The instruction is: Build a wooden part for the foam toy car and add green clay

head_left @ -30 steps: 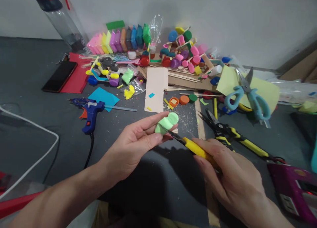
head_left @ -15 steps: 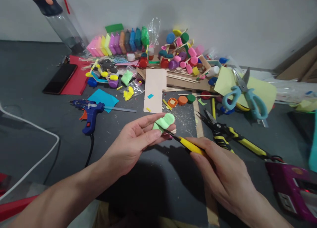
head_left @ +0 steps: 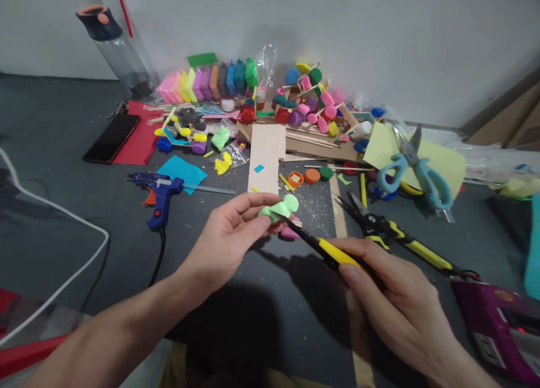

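Observation:
My left hand (head_left: 236,230) holds a lump of light green clay (head_left: 283,208) between its thumb and fingers, a little left of the bottles' caps. A yellow and black cutter knife (head_left: 337,253) is gripped in my right hand (head_left: 392,298). Its dark blade points up and left, with the tip touching or close against the clay. Part of the clay hides behind my left fingers. Under the left hand's fingertips, a pink piece (head_left: 290,231) shows on the table.
A blue glue gun (head_left: 162,194) lies left, beside a phone (head_left: 113,138). Pliers (head_left: 375,222), light blue scissors (head_left: 415,160) and a purple device (head_left: 493,326) are right. Behind stand clay packs (head_left: 206,83), a board (head_left: 266,152), small clay-wheeled models (head_left: 312,98) and a bottle (head_left: 122,56).
The knife has shifted slightly right and down with my right hand. The green clay looks more twisted or parted in my left hand. The whole view has shifted a little.

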The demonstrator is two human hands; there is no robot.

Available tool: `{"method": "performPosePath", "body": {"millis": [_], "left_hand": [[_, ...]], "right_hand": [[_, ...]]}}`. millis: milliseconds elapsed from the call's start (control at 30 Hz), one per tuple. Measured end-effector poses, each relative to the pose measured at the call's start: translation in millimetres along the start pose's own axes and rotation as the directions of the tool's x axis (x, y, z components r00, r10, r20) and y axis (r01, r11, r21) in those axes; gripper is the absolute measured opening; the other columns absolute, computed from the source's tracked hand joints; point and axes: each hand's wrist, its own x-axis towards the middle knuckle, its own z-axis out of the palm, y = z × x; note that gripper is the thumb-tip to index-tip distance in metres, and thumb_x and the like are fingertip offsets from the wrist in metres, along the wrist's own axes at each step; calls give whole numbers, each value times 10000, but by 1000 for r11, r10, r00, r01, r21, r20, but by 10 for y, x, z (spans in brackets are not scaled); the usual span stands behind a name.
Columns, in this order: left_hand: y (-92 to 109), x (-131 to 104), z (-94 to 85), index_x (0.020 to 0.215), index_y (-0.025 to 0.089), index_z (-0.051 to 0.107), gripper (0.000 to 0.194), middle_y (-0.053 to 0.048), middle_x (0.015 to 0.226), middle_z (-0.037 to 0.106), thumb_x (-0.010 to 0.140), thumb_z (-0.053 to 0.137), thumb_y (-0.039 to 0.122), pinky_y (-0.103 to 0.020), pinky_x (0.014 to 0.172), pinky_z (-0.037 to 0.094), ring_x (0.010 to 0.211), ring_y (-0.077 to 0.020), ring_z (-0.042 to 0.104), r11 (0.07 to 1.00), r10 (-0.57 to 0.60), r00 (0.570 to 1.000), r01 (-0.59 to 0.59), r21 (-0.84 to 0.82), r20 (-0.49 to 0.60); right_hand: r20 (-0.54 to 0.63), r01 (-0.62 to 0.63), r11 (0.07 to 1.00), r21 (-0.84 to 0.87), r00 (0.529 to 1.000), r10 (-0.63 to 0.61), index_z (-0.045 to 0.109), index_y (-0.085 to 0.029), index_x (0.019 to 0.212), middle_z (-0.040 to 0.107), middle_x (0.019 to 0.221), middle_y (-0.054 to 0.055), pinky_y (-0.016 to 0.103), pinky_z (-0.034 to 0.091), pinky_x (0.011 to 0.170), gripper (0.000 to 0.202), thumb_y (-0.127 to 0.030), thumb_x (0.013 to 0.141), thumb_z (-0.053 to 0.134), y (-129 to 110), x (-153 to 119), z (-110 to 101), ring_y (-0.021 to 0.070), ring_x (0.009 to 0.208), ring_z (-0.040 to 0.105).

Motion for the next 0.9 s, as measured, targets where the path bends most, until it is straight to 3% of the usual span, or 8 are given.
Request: {"method": "performPosePath", "body": {"millis": [133,233,367,567,667,767,833,900], "left_hand": [[21,33,-21,980,163,721,128,-44,953,802,855,749,177,-294,888,598,943,-194,769,999,30,999,-30,-18,-35],[59,29,-37,997,159,722,136,-61,980,799,865,737,186,-317,903,594,963,-216,768,999,-4,1000,4,-40,4],[96,6,-50,994,161,740,117,-80,1002,800,883,706,177,-308,883,595,924,-212,775,992,-100,990,106,-65,99],[78,-20,-41,994,160,741,148,-106,1049,791,872,732,242,-258,779,607,896,-194,765,979,-199,962,203,-4,185],[52,-44,-22,975,148,738,183,-120,1040,783,840,766,266,-262,728,609,858,-206,766,966,-260,947,256,47,191],[7,-75,-12,965,156,751,194,-102,1011,773,826,783,287,-260,722,610,834,-201,765,959,-283,929,280,45,238],[-27,-93,-13,975,160,762,185,-103,1015,766,845,764,292,-269,754,610,846,-194,756,954,-297,910,293,58,289],[-55,-103,-17,983,164,770,167,-95,995,758,863,742,277,-280,789,609,859,-182,736,951,-308,894,295,91,325]], "right_hand": [[-146,-25,998,-51,989,17,656,-284,1134,755,897,17,256,527,563,223,-336,1013,477,77,-50,-114,172,647,693],[-237,-139,956,-257,968,77,664,-235,1133,758,915,55,300,508,585,281,-415,993,500,213,-9,-154,207,669,694],[-116,-188,798,-572,982,148,654,-147,1090,745,880,116,334,475,598,327,-407,981,487,421,64,-62,267,726,703],[56,-42,680,-732,991,122,640,-122,924,671,752,126,386,500,626,178,-236,943,504,455,91,89,300,704,660],[-9,-34,798,-602,999,36,650,-121,1014,693,889,151,425,549,698,234,-314,967,526,343,94,65,319,831,687],[-17,1,993,-119,1000,-3,561,-186,1299,700,1145,126,370,582,813,378,-356,963,595,184,79,37,248,976,705],[18,35,990,139,999,-38,513,-237,1375,690,1210,107,339,580,868,476,-380,941,650,89,69,40,221,1040,699],[0,82,971,227,996,-84,577,-247,1294,703,1177,97,341,571,904,394,-362,930,676,28,70,54,217,1066,692]]}}
